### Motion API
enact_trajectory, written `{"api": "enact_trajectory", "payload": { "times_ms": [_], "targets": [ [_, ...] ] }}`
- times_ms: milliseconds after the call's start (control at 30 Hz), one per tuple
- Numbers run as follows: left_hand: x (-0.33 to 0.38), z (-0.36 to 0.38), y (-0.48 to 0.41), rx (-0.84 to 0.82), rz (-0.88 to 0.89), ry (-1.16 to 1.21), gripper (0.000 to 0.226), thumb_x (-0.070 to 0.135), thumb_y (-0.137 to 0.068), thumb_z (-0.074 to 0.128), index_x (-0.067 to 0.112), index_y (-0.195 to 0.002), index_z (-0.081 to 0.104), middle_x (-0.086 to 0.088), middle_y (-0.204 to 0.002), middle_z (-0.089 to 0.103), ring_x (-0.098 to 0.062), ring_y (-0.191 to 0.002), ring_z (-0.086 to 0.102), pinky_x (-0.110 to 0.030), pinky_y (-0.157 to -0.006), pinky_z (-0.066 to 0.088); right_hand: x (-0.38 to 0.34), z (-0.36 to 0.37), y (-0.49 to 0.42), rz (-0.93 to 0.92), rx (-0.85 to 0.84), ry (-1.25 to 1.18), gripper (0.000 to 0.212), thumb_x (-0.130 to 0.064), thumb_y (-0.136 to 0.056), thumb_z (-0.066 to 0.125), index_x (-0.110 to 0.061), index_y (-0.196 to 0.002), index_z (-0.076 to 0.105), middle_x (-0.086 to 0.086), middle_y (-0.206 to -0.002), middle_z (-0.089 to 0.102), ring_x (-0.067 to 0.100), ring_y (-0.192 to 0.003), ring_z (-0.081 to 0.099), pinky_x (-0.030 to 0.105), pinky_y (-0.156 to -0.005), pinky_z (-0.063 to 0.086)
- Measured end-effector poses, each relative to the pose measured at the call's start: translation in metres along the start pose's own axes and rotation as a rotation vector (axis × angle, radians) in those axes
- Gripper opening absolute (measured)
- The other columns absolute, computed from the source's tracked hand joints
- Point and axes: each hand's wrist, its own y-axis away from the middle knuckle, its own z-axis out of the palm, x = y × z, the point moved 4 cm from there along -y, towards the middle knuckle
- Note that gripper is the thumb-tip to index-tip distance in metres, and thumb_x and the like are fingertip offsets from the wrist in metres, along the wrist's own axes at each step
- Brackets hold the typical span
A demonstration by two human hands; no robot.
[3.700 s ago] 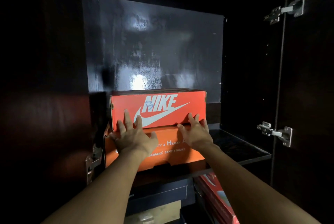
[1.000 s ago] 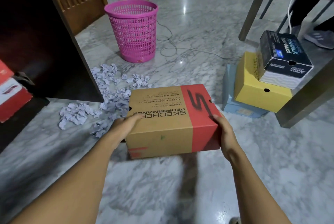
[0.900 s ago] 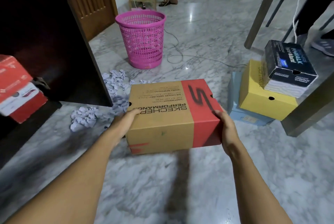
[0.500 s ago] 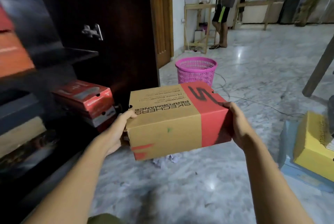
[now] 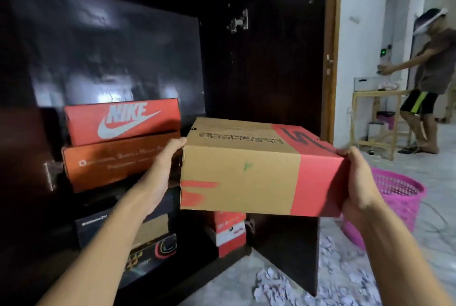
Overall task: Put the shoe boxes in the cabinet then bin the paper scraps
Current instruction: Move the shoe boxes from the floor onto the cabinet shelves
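I hold a brown and red Skechers shoe box (image 5: 246, 175) in the air in front of the open dark cabinet (image 5: 118, 41). My left hand (image 5: 164, 165) grips its left end and my right hand (image 5: 357, 180) grips its right end. On the upper shelf, a red Nike box (image 5: 121, 120) lies on an orange safety-shoe box (image 5: 111, 162), just left of the held box. Crumpled paper scraps (image 5: 278, 286) lie on the marble floor below. A pink mesh bin (image 5: 394, 202) stands on the floor at the right.
The cabinet's open door (image 5: 283, 59) stands right behind the held box. Lower shelves hold dark boxes (image 5: 98, 221) and a red and white box (image 5: 229, 231). Another person (image 5: 429, 83) stands at the far right beside a wooden rack (image 5: 375, 123).
I have lifted the Skechers box from floor level and turned left with it. It is now level with the upper shelf, next to the stacked Nike and orange boxes.
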Motion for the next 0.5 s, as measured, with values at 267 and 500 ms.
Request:
{"api": "enact_trajectory", "payload": {
  "times_ms": [267, 500],
  "targets": [
    [0.082, -0.051, -0.065, 0.373, 0.249, -0.015, 0.066, 0.078, -0.072, 0.047, 0.028, -0.106, 0.073, -0.004, -0.102, 0.075, -0.034, -0.101, 0.068, -0.054, -0.093, 0.052, -0.055, 0.117, -0.069, -0.150, -0.205, -0.024, 0.034, -0.052, -0.087, 0.045, -0.026, -0.079, 0.066, -0.004, -0.062, 0.064, 0.017, -0.061, 0.061, 0.031, -0.059, 0.049],
    [0.142, -0.129, -0.118, 0.736, 0.439, -0.221, 0.053, 0.069, -0.079, 0.042, 0.024, -0.092, 0.067, -0.004, -0.102, 0.071, -0.026, -0.099, 0.066, -0.045, -0.090, 0.053, -0.089, 0.261, -0.141, -0.187, -0.317, 0.016, 0.038, -0.064, -0.087, 0.041, -0.033, -0.083, 0.063, 0.003, -0.087, 0.066, 0.029, -0.087, 0.065, 0.047, -0.078, 0.055]
  ]
}}
